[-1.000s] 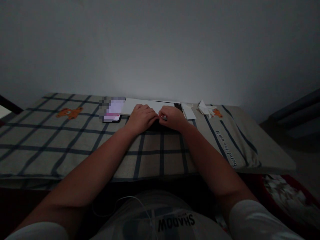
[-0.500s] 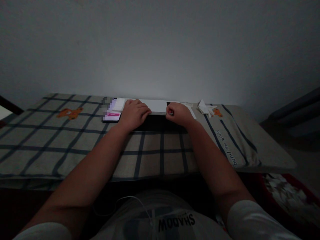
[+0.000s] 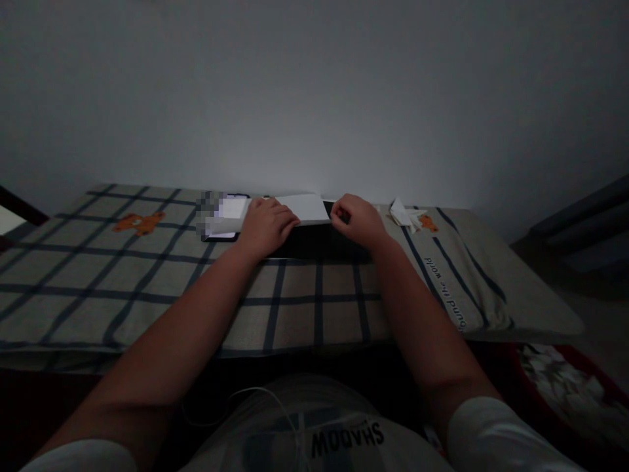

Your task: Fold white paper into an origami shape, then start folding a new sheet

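Note:
A folded sheet of white paper (image 3: 307,208) lies over a flat black object (image 3: 304,242) on the checked cloth. My left hand (image 3: 269,223) rests on the paper, its fingers bent and its thumb and forefinger closed at the near edge. At the sheet's right end, my right hand (image 3: 358,221) is curled, with thumb and forefinger pinched at the paper's corner. Left of my left hand, a phone (image 3: 230,236) with a lit screen is partly covered by the paper's left end. What the black object is cannot be made out.
Crumpled white paper scraps (image 3: 403,215) lie to the right, by an orange bear print. The plaid cloth (image 3: 314,308) covers the surface, which meets a grey wall (image 3: 314,98) behind. A red container (image 3: 565,387) with scraps stands low at the right.
The paper has shifted left and covers more of the phone; its right end now stops at my right hand. My right hand has turned and its curled fingers have loosened slightly.

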